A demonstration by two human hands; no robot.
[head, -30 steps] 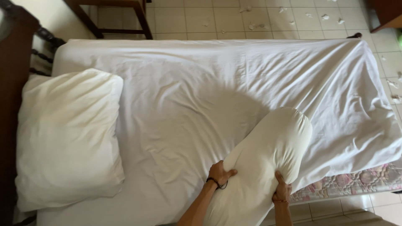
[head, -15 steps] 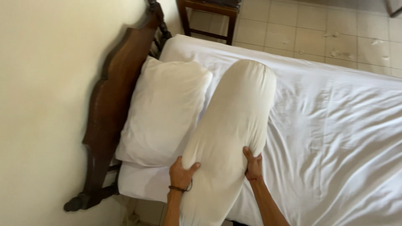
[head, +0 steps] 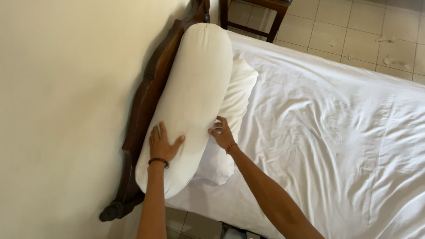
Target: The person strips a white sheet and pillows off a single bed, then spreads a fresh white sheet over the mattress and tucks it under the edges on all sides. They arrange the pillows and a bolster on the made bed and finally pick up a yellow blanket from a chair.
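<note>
Head view: bolster (head: 195, 97) under left hand (head: 161, 144), right hand (head: 222, 132) at its edge.

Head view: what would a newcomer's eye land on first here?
The long cream bolster lying along the dark wooden headboard, on top of a white pillow. The left hand lies flat on the bolster and the right hand touches its bed-side edge. To the right spreads the rumpled white sheet.

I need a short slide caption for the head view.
Both hands press a bolster against the headboard.
</note>
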